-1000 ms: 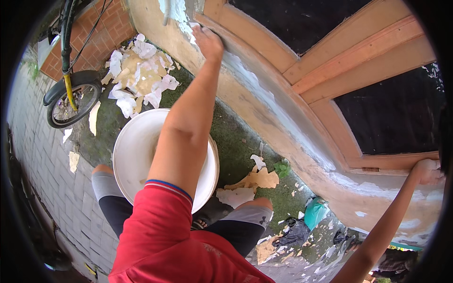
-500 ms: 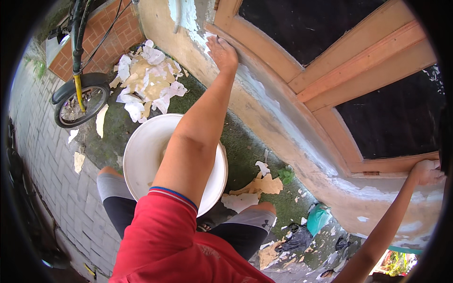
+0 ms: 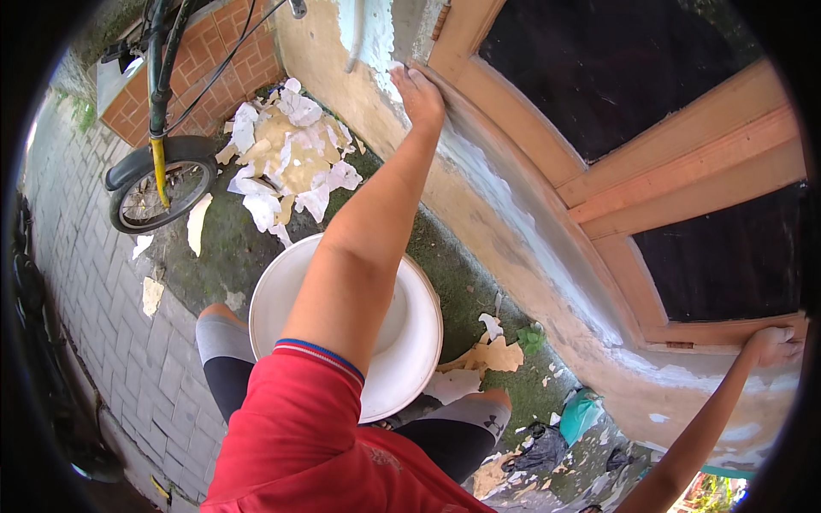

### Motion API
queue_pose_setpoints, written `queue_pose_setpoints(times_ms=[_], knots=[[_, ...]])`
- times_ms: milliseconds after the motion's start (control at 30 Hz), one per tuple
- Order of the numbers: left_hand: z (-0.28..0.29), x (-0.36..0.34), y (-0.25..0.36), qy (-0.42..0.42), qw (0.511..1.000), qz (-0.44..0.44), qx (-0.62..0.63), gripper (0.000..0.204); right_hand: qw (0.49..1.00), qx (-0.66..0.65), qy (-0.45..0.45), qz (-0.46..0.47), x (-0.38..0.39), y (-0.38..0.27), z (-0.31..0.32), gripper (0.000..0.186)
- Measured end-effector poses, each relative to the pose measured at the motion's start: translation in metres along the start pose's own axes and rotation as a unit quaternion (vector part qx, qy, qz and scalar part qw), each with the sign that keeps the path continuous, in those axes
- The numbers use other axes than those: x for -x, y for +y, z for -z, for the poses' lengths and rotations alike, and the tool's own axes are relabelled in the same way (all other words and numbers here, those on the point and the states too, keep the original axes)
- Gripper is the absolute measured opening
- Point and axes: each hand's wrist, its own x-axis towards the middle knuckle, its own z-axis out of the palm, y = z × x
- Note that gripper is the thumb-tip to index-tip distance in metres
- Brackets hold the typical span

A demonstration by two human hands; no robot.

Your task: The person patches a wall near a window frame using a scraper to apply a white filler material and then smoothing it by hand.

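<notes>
My left hand [image 3: 418,96] lies with its fingers stretched out against the patchy wall [image 3: 366,115], beside the lower edge of the wooden window frame [image 3: 469,96]. I see nothing held in it. At the far right, my right hand [image 3: 772,347] touches the wall just under the other end of the frame; its fingers, whitish and partly cut by the picture's rim, look extended. A white round tub [image 3: 416,359] sits between my knees, partly covered by my left arm. White and bluish patches [image 3: 500,201] run along the wall below the frame.
Peeled paint flakes [image 3: 295,154] are heaped at the wall's foot. A bicycle wheel [image 3: 162,184] stands at the left on grey paving [image 3: 103,282]. Larger flakes [image 3: 487,355], a small plant [image 3: 531,339], a black plastic bag [image 3: 543,446] and a teal bag [image 3: 581,415] lie along the wall.
The view has shifted, so the scene sits lower and further right. Both hands stay at about the same places on the wall.
</notes>
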Motion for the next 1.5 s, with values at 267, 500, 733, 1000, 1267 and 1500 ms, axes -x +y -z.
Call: queue_pose_setpoints(times_ms=[267,500,733,1000,1267,1500], knots=[[0.009,-0.016,0.002,-0.031,0.997,-0.069,-0.013,0.060,0.999,0.038,-0.017,-0.004,-0.001,-0.012,0.005,0.060],[0.006,-0.040,0.029,-0.032,0.994,-0.107,-0.014,0.060,0.999,0.024,-0.009,0.032,-0.003,0.010,-0.003,0.061],[0.020,-0.029,0.019,-0.072,0.980,-0.179,-0.037,0.058,0.999,0.045,-0.006,0.008,-0.002,0.021,-0.004,0.065],[-0.003,-0.084,0.084,-0.026,0.981,-0.190,-0.022,0.057,0.998,0.060,-0.024,-0.019,-0.007,0.024,-0.002,0.066],[0.012,-0.044,0.058,-0.085,0.973,-0.209,-0.044,0.056,0.999,0.039,0.001,-0.004,0.003,0.015,-0.003,0.065],[0.008,-0.093,0.107,-0.059,0.971,-0.231,-0.018,0.056,1.000,0.030,-0.003,0.006,0.000,0.010,0.001,0.064]])
